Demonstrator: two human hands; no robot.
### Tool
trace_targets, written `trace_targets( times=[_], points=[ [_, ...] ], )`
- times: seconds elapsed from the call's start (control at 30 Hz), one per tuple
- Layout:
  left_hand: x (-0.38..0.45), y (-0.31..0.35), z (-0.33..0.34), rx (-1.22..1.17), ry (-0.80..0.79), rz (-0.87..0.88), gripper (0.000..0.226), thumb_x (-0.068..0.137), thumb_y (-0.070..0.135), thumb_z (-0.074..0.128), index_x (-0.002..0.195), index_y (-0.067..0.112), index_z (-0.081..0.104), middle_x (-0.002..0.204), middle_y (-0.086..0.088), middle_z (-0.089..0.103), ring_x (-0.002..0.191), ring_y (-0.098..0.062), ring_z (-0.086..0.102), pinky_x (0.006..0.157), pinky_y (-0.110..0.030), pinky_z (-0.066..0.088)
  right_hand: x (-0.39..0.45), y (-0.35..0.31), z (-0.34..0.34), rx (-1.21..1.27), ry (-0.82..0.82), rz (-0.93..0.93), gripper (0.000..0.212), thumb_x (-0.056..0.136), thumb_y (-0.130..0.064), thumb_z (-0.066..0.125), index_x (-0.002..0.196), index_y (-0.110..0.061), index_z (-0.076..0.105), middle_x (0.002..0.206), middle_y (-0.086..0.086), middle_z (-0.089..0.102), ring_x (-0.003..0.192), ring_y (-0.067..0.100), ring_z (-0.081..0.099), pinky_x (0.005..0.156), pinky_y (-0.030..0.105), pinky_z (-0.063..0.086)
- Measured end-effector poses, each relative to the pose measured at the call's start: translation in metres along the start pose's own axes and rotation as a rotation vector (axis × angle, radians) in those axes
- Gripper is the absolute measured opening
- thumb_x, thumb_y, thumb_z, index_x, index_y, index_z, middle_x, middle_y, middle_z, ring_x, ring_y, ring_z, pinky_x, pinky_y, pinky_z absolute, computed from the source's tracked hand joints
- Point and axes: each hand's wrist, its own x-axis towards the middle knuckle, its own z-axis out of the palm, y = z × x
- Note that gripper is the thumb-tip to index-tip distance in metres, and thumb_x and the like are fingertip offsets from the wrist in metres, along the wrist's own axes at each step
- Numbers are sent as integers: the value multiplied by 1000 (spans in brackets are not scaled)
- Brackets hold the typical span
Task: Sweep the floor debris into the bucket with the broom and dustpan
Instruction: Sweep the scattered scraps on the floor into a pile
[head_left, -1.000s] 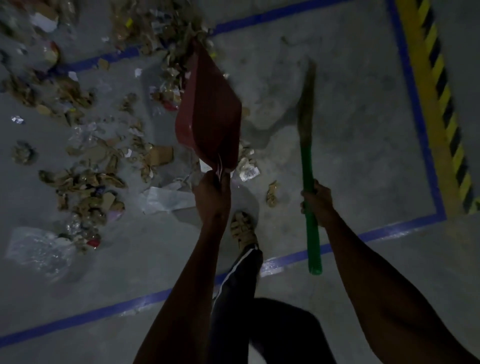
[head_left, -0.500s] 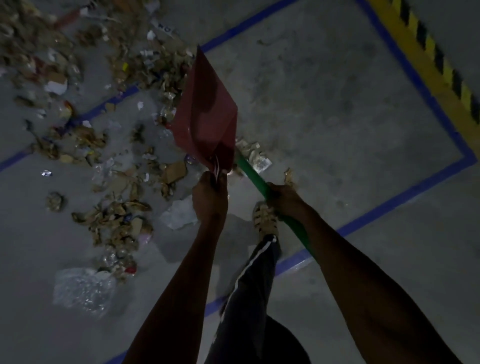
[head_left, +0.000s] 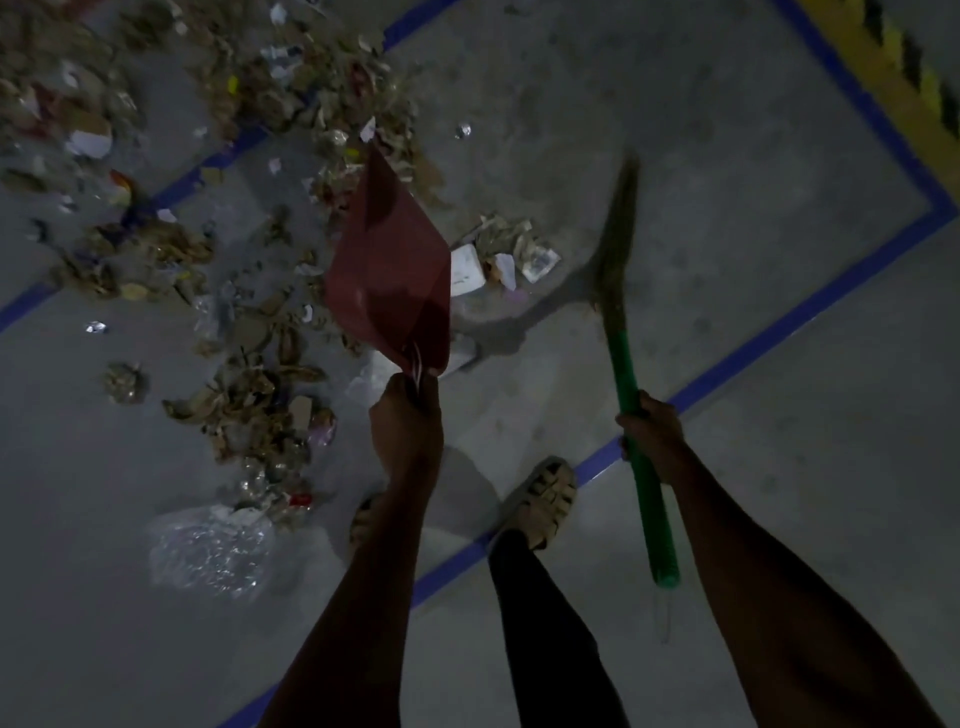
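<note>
- Swinging back out to the right, the broom (head_left: 618, 270) has left the dustpan (head_left: 395, 270) it crossed behind half a second ago; another stroke looks due.
- Left hand (head_left: 408, 415) fingers clamp the dustpan handle, right hand (head_left: 649, 431) fingers wrap the broom's green shaft.
- Debris (head_left: 249, 332) lies scattered far left, some paper scraps (head_left: 498, 260) between pan and bristles; no bucket in sight.
- A plastic bag (head_left: 208, 551) lies near left, feet (head_left: 545, 499) close by.
</note>
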Motion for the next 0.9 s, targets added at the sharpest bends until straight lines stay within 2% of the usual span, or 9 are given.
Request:
trace_targets(
  times=[0.07,0.13,0.23,0.33,0.47,0.6,0.7,0.8,0.9],
  points=[
    [3,-23,-6,17,-18,16,33,99,38,54,78,12,51,74,-9,61,74,-31,62,58,-31,34,-4,9,38,-34,-54,14,58,94,-4,64,149,-9,45,104,23,67,60,25,65,51,32,52],
    [8,-50,-12,40,-42,18,33,99,39,54,82,11,54,74,-7,61,75,-32,62,59,-33,42,-13,7,77,-28,-80,-11,61,94,-5,63,151,-13,42,111,18,67,67,26,67,52,31,53],
    [16,-96,-33,145,-61,18,35,98,45,51,93,13,63,81,-7,66,77,-29,65,67,-40,55,-31,-7,141,-1,-114,-71,57,95,-4,61,149,-14,44,104,15,66,63,24,64,51,32,53],
    [17,-134,-62,222,-71,-5,37,97,49,49,94,15,64,85,-7,67,79,-30,65,68,-37,53,-49,-14,183,50,-140,-104,68,94,-4,62,155,-20,36,109,16,67,60,23,62,52,32,51],
    [18,-176,-99,289,-97,-83,38,96,49,51,104,15,68,94,-10,71,89,-33,67,75,-38,54,-77,-5,200,78,-106,-214,70,94,-3,63,155,-20,36,92,13,68,52,19,61,46,29,49],
    [15,-203,-125,319,-120,-93,32,97,42,54,106,16,70,101,-11,71,95,-33,67,77,-37,49,-99,15,189,81,34,-275,63,95,-2,63,151,-20,41,102,9,68,49,14,59,43,23,50],
    [14,-219,-136,298,-126,-112,32,97,42,53,105,17,71,99,-9,72,91,-31,68,77,-37,51,-95,36,186,125,116,-226,58,95,-4,63,149,-18,46,95,10,65,48,17,61,48,29,52],
    [13,-227,-141,252,-116,-132,36,98,45,50,102,15,70,96,-7,72,87,-29,68,76,-39,55,-93,49,198,143,115,-111,31,94,-3,61,120,-20,54,90,14,61,47,16,59,46,30,50],
    [9,-233,-145,197,-99,-161,37,98,45,49,102,15,70,96,-6,72,85,-27,68,75,-40,57,-98,55,232,80,28,-20,22,95,-3,60,114,-13,56,91,15,62,51,18,60,47,30,51]
  ],
)
